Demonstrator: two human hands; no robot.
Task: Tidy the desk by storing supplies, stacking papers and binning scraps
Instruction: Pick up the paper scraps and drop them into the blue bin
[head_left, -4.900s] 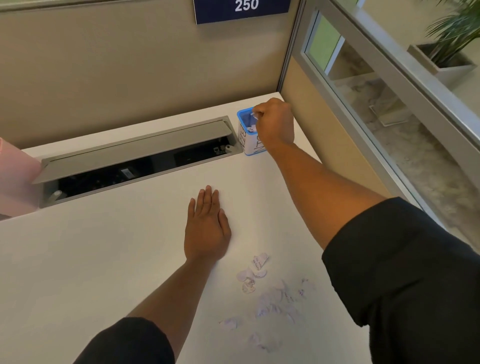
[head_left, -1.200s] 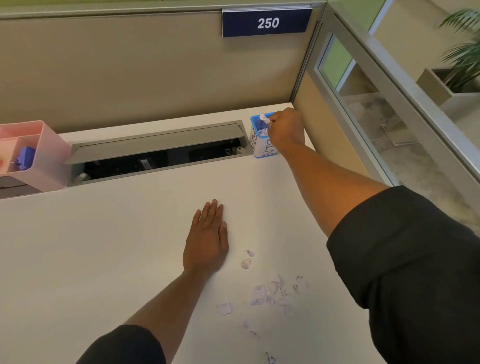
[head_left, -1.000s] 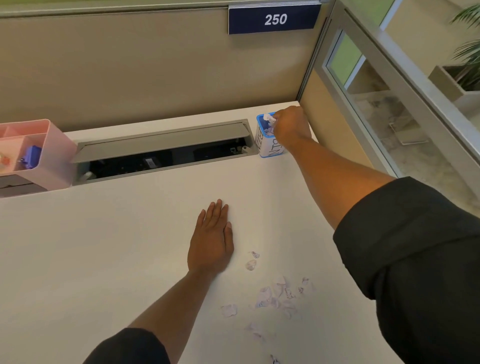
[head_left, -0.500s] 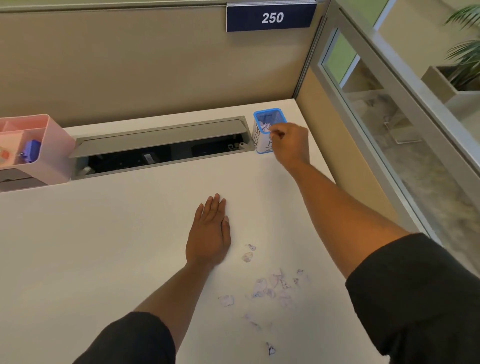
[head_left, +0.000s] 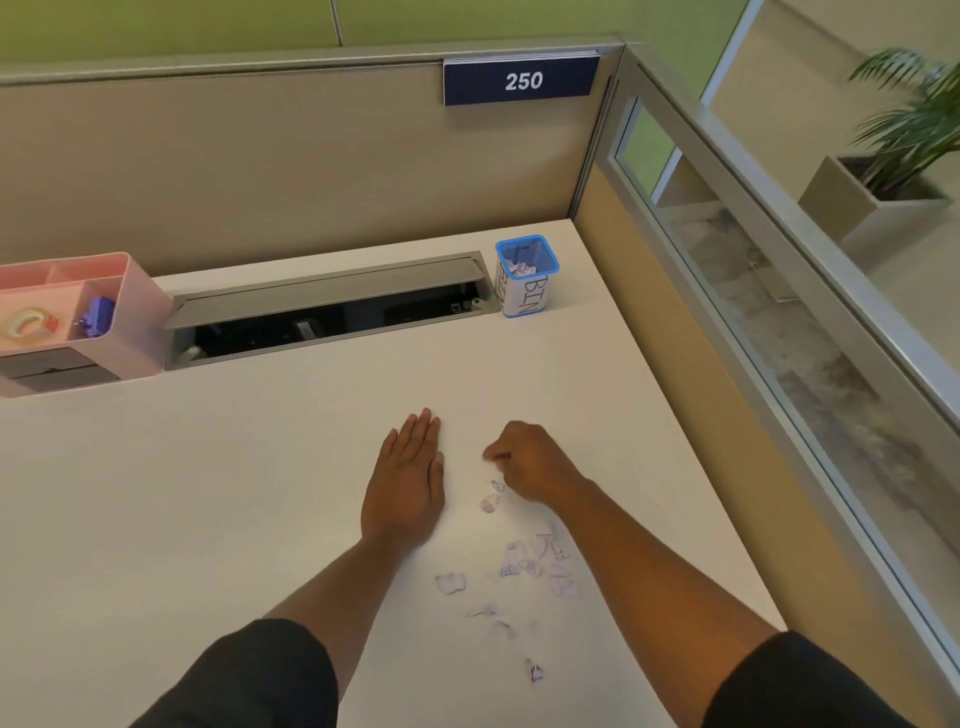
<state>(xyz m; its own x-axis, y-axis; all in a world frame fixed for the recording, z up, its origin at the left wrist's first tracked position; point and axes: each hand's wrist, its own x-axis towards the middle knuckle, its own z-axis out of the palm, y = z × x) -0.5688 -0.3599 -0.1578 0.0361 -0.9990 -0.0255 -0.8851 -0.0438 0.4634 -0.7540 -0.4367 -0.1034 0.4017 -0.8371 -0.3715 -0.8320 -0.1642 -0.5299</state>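
Note:
A small blue-rimmed bin (head_left: 527, 280) labelled BIN stands at the desk's far right corner with crumpled paper inside. Several torn paper scraps (head_left: 535, 564) lie scattered on the white desk (head_left: 208, 493) near its right front. My left hand (head_left: 408, 480) rests flat, palm down, just left of the scraps. My right hand (head_left: 527, 460) hovers over the two nearest scraps (head_left: 491, 496) with fingers curled in; nothing shows in its grip.
A pink organizer (head_left: 78, 322) with a tape roll and blue clips stands at the far left. An open grey cable trough (head_left: 332, 312) runs along the back. Partition walls close the back and right; glass panel on the right.
My right hand has left the bin and come back down to the scraps near my left hand. The left hand stays flat. The camera has tilted up a little.

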